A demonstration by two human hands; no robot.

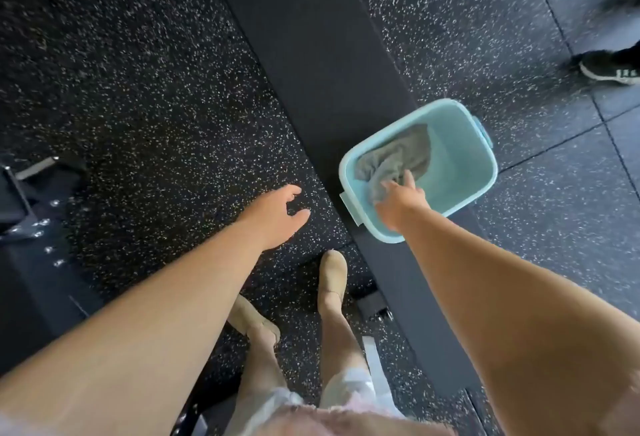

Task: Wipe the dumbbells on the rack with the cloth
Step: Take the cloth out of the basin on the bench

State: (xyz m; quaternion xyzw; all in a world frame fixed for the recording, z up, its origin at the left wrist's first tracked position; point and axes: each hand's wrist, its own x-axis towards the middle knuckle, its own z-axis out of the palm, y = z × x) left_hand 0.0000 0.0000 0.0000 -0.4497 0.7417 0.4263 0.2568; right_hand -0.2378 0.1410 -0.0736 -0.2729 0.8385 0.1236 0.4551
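None of the wiping looks begun: your right hand (401, 200) pinches the grey cloth (394, 158) inside the blue bucket (460, 189) on the dark bench (311, 37), while your left hand (277, 213) hangs loosely spread, holding nothing. No dumbbells show clearly; only a dark, blurred frame (31, 213), perhaps the rack, is cut off at the left edge.

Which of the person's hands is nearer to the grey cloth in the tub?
Right. The right hand grips the grey cloth inside the tub; the left hand hangs open over the floor, well apart.
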